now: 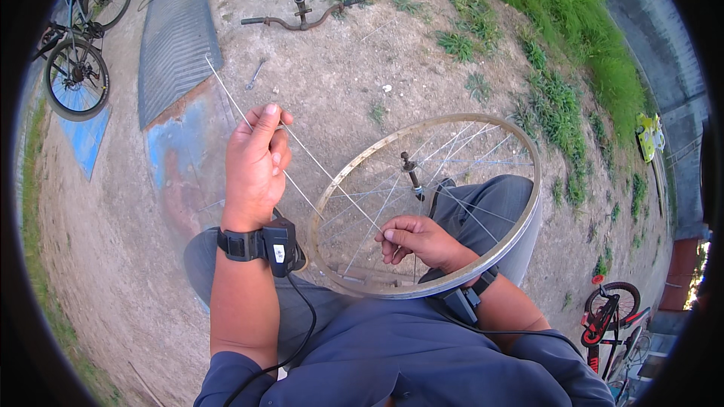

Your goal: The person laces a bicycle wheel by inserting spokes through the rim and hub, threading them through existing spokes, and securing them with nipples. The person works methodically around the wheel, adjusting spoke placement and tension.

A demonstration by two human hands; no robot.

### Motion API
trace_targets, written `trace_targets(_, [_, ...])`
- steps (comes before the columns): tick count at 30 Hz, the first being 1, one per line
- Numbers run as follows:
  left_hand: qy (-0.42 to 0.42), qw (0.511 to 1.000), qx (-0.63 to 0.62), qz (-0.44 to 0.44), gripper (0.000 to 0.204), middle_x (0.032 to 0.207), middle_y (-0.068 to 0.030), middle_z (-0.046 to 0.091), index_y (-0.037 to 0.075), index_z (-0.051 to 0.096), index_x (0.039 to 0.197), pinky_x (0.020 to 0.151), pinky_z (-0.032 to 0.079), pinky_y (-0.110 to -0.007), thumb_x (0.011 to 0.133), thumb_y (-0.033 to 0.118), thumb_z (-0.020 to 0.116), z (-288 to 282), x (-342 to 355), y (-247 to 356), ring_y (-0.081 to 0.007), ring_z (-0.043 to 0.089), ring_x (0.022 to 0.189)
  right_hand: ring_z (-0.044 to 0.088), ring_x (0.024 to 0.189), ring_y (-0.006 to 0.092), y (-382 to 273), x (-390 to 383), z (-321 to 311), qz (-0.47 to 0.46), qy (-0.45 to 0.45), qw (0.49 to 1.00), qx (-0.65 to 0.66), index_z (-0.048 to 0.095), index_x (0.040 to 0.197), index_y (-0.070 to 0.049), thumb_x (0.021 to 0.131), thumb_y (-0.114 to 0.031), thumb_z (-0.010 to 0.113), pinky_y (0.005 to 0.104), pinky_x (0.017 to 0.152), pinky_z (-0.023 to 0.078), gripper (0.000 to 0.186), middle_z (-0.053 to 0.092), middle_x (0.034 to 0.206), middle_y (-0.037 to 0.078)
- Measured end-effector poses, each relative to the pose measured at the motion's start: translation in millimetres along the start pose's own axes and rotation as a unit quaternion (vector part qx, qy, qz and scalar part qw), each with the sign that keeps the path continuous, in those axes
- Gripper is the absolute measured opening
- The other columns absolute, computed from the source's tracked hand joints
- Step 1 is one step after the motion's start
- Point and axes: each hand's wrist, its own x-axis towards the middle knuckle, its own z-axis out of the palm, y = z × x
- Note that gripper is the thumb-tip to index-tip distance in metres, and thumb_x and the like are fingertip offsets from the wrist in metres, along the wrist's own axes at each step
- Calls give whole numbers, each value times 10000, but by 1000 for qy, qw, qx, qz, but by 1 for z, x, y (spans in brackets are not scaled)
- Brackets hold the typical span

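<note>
A bare bicycle wheel rim (471, 116) lies tilted over my lap, with a hub (411, 173) at its middle and several thin spokes running between them. My left hand (259, 154) is raised beside the rim's left edge, its thumb and fingers pinched on a thin spoke (228, 89) that sticks out above and below the fist. Another spoke (309, 153) slants from the left fingers across the rim down to my right hand (422, 241). Inside the rim's near part, the right thumb and fingers are closed on that spoke's lower end. The fingers partly hide both spokes.
A blue bicycle frame with a handlebar (303, 24) lies ahead on the dirt. Nearby are a wrench (256, 74) and a corrugated sheet (177, 45). Bicycles stand at far left (78, 79) and lower right (603, 316). Tall grass (573, 22) grows along the right wall.
</note>
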Motion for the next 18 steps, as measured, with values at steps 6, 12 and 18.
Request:
trace_targets(6, [25,1000,-1,13,161,949,-22,674,65,631,1030,442,313,-205,1073,220,642,0,1,0,-20,418,526,738,888,163,4,0,1,-26,-10,1000,7,659,1115,-43,1071,-178,645,285,756,586,143,721,949,51])
trace_targets(12, [86,995,-52,2,90,966,-45,672,67,604,1044,442,321,-216,1036,156,612,-3,2,0,-37,444,548,741,888,169,8,0,-2,-40,13,998,44,662,1103,-63,1066,-193,659,288,754,589,136,719,962,45])
trace_targets(18, [-21,983,-36,-177,81,905,-20,660,72,632,1017,457,309,-216,1023,153,630,14,-11,-32,-42,452,559,749,886,176,14,2,-6,-62,14,993,97,667,1108,-69,1058,-199,674,289,740,594,139,719,984,43])
